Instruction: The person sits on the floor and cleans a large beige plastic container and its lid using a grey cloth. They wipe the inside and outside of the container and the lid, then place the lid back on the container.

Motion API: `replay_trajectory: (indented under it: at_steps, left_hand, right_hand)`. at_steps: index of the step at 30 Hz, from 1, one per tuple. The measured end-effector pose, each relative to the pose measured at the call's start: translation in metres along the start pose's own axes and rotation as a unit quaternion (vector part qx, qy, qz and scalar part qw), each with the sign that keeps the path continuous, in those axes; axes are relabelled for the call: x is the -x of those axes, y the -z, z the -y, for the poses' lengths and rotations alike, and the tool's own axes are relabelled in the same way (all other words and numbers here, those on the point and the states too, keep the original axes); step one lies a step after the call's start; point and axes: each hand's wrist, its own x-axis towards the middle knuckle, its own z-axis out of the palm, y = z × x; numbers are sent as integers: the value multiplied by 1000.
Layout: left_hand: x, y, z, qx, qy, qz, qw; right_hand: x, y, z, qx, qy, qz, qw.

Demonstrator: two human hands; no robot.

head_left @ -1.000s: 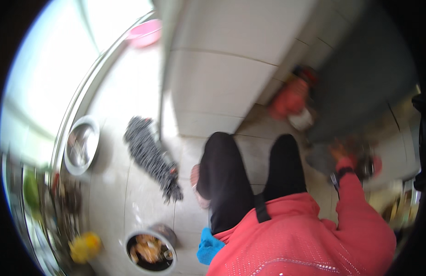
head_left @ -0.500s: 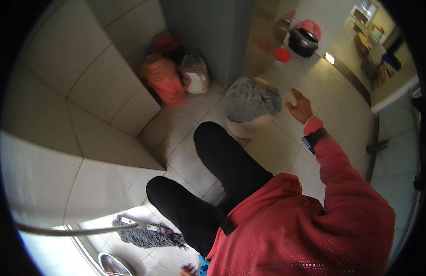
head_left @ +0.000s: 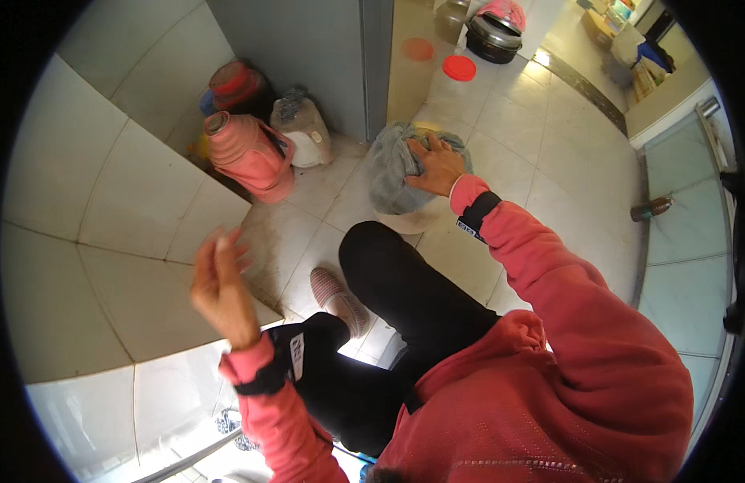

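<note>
Left hand (head_left: 222,291) raised, right hand (head_left: 438,167) on a grey bag (head_left: 386,179).
The left hand hangs half-open and blurred before the tiled wall (head_left: 167,217); a pink flask (head_left: 245,154) and a jug (head_left: 306,138) stand at the floor's (head_left: 513,129) inner corner; the bag tops a pale bin (head_left: 414,220) out from that corner; the right hand's fingers spread over it, whether pinching I cannot tell; beyond lies a red lid (head_left: 459,68).
</note>
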Motion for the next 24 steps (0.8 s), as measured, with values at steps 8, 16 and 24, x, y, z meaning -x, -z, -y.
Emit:
replay_trajectory:
  at_steps: [8,16,24]
  left_hand:
    - [-42,-80,82,112,112,146,976]
    - [-58,-115,101,69,164,165,970]
    - [-61,-209,132,-70,93,251,961]
  right_hand:
    - [-39,20,-42,-22,149,68,986]
    - [-60,29,-51,-146,44,111,982]
    - [-8,-3,-62,-123,188,-41,974]
